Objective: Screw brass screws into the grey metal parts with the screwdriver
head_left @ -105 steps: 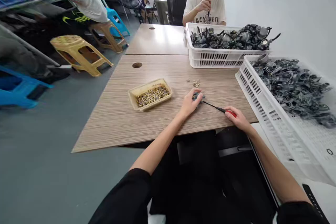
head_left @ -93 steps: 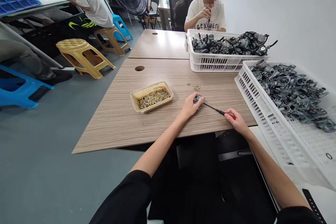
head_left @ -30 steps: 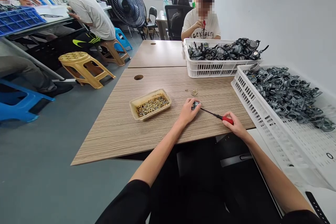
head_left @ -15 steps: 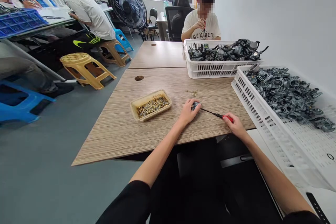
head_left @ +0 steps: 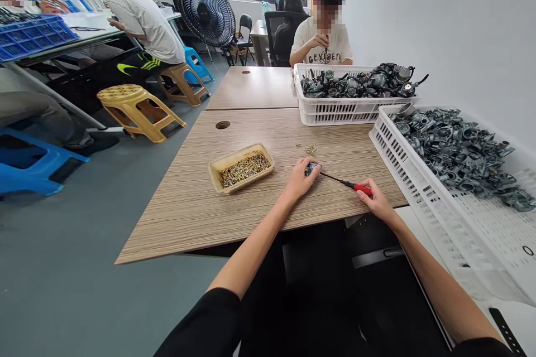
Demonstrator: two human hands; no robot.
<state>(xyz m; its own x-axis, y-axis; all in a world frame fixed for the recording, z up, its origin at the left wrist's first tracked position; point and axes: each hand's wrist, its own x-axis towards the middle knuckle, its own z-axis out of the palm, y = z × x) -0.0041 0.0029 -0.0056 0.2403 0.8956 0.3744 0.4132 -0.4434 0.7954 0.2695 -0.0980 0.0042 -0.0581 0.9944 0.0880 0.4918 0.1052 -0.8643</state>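
Note:
My left hand (head_left: pixel 302 177) is closed around a small grey metal part (head_left: pixel 310 168), pressing it against the wood-grain table; the fingers hide much of it. In my right hand (head_left: pixel 377 201) is a screwdriver with a red handle (head_left: pixel 362 189), held between thumb and fingers. Its long dark shaft (head_left: pixel 335 178) runs leftward, and the tip meets the metal part beside my left thumb. Just beyond my left hand lies a little pile of brass-coloured screws (head_left: pixel 310 149). A cream tray (head_left: pixel 213 177) full of similar screws stands to the left.
On the right, a white crate (head_left: pixel 412 175) holds many grey metal castings. Behind it, another white crate (head_left: pixel 339 114) contains dark assembled parts. A co-worker (head_left: pixel 312 42) sits across the table (head_left: pixel 167 223). Stools and a black fan (head_left: pixel 205 11) stand to the left.
The view has shifted very slightly. My right-hand fingers have shifted a little on the screwdriver handle, showing more of its red side; my left hand stays on the metal part.

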